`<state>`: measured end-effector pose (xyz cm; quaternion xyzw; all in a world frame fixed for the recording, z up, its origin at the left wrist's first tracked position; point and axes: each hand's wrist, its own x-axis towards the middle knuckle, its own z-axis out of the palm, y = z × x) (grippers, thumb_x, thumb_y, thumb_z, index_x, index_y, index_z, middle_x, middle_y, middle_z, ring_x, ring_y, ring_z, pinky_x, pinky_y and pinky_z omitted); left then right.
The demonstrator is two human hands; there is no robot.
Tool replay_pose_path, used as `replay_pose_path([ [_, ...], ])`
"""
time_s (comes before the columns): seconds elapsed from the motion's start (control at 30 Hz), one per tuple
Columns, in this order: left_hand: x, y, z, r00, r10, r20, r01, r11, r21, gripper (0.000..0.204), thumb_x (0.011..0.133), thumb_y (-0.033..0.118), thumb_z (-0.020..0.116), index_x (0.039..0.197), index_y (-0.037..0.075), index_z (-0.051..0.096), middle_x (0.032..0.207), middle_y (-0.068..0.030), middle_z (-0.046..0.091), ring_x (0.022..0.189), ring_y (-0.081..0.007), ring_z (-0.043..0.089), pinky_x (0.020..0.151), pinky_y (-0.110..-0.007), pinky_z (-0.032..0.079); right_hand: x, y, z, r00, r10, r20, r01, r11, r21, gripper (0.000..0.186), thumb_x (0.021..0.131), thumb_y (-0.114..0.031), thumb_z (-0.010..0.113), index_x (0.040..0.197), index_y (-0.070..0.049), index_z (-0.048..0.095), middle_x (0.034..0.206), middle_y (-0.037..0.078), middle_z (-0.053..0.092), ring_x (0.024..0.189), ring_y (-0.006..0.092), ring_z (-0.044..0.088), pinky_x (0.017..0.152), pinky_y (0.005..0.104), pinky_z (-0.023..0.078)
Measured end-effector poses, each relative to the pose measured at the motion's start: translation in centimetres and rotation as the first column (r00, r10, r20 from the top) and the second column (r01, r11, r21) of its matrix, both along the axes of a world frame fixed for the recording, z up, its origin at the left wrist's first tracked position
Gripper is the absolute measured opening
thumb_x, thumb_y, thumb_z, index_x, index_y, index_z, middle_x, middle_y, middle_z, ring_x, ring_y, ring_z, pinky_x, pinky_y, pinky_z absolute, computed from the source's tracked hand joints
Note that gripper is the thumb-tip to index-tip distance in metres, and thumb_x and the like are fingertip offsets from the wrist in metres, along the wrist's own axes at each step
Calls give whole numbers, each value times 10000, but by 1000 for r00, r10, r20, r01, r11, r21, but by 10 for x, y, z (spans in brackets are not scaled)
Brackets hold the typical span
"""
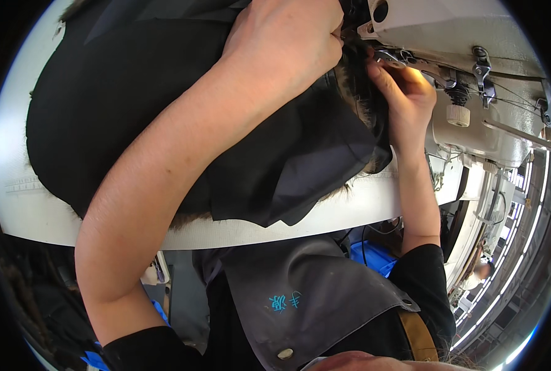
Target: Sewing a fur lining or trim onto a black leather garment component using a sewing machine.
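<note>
A large piece of black fabric [127,80] with brown fur showing along its edges lies folded on the white table. My left hand [288,34] is closed at the fabric's far right part, just left of the needle area of a white sewing machine [467,25]; its fingertips are mostly hidden behind the fist. My right hand [408,96] pinches the fabric's right edge between thumb and fingers, close beside the machine's metal needle parts [390,59]. Dark fur and cloth run between both hands. The needle's tip cannot be made out.
The white tabletop [250,238] curves along my side, with ruler marks on it. Thread guides [482,68] and a ridged tension knob [458,115] stick out from the machine by my right hand. A blue item [374,258] lies below the table; a person [478,272] is far right.
</note>
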<state>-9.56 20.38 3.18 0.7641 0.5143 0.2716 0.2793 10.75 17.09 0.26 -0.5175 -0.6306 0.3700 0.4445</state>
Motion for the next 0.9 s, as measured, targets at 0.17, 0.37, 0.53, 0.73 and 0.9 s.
replay_pose_path([
  [0.17,2,-1,-3,997,31,70,-30,1000,-7,170,776,110,622,827,-37,693,790,-241,638,803,-391,641,754,-433,516,-5,14,-5,999,-22,-34,17,989,-146,193,837,-1,675,1028,23,676,982,92,695,889,125,645,836,245,502],
  [0.37,2,-1,1,1000,23,4,-23,999,-35,170,778,110,630,844,-33,695,789,-240,642,801,-380,646,753,-426,521,-8,18,-12,989,106,-101,-111,993,-44,164,832,57,650,992,34,676,959,80,693,889,127,645,824,254,521],
  [0.53,3,-2,3,999,31,24,-30,998,-51,174,785,113,631,848,-36,696,796,-238,648,806,-373,651,753,-423,521,-10,18,-14,988,122,-92,-123,992,-2,135,846,63,628,971,36,673,951,79,692,880,131,647,828,252,524],
  [0.73,5,-1,2,998,40,-39,-43,997,-67,174,785,107,624,836,-45,693,784,-245,645,787,-379,651,741,-424,523,-11,17,-14,996,87,-17,-86,996,23,118,858,46,626,968,39,669,940,83,695,880,127,649,833,260,522],
  [0.9,5,-2,4,998,38,-48,-42,996,-76,170,780,97,613,820,-50,690,774,-249,642,774,-382,651,727,-425,525,-13,18,-13,996,84,42,-86,996,33,110,870,37,616,966,38,669,939,83,695,887,127,649,841,257,515],
])
